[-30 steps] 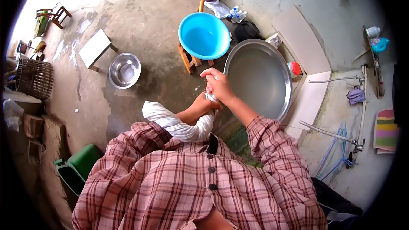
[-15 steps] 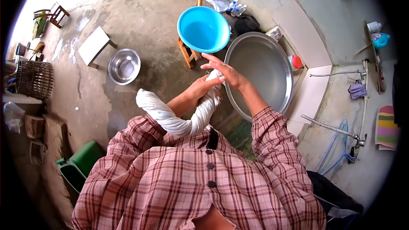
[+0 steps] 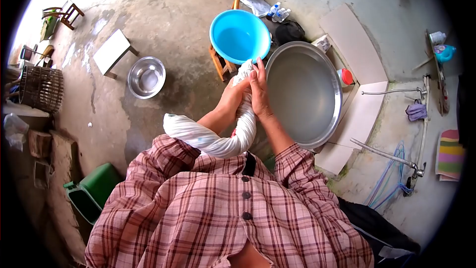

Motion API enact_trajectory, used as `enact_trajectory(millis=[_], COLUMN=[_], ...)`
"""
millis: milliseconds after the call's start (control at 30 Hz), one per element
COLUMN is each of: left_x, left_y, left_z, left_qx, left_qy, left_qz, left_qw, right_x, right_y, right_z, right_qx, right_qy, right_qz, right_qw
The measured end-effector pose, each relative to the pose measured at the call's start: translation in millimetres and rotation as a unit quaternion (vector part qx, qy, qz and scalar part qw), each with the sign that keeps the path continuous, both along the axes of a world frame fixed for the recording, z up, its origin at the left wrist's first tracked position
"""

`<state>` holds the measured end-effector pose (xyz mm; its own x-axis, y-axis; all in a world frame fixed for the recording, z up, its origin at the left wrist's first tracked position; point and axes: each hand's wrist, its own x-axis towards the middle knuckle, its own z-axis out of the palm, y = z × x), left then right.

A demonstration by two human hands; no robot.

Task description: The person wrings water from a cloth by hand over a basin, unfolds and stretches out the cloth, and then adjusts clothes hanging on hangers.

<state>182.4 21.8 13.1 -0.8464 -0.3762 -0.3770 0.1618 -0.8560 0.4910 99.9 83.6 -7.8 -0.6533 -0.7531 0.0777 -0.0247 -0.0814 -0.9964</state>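
A white cloth (image 3: pixel 210 138), twisted into a thick rope, curves from over my left forearm round to its upper end between my hands. My left hand (image 3: pixel 230 100) is wrapped round the upper part of the twist from the left. From the right, my right hand (image 3: pixel 259 92) presses against the same part, its fingers pointing up and closed on the cloth. The cloth's tip rises above both hands, close to the near rim of a blue basin (image 3: pixel 240 36). To the right of my right hand is a large metal tub (image 3: pixel 303 94) holding cloudy water.
A wooden chair (image 3: pixel 218 64) bears the blue basin. On the floor at the left are a steel bowl (image 3: pixel 147 78) and a white-topped stool (image 3: pixel 111 52). A green bin (image 3: pixel 101 188) stands at lower left. Taps (image 3: pixel 416 168) line the right wall.
My right hand has moved from lying across the cloth's top, fingers spread, to its right side, fingers upright and together. The cloth's upper end now points up. The view has shifted slightly.
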Motion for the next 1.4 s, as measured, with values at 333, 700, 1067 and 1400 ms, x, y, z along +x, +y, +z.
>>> enact_trajectory(millis=[333,700,1067,1400], left_x=[-1,-4,24,19], left_y=[-25,-64,-46,-71], left_z=[-25,-113,-65,26], left_qx=[-0.155,-0.160,0.296,0.332], left_qy=[-0.207,-0.396,0.112,0.200], left_qz=[-0.090,-0.059,-0.019,0.145], left_qw=[0.962,0.902,0.949,0.910], right_x=[2,97,53,25], right_y=[-1,14,-4,-18], right_z=[20,41,135,156], right_qx=[0.121,0.198,0.015,-0.210], right_qy=[0.476,0.445,0.174,-0.031], right_qz=[-0.080,0.234,0.090,-0.009], right_qw=[0.867,0.841,0.981,0.977])
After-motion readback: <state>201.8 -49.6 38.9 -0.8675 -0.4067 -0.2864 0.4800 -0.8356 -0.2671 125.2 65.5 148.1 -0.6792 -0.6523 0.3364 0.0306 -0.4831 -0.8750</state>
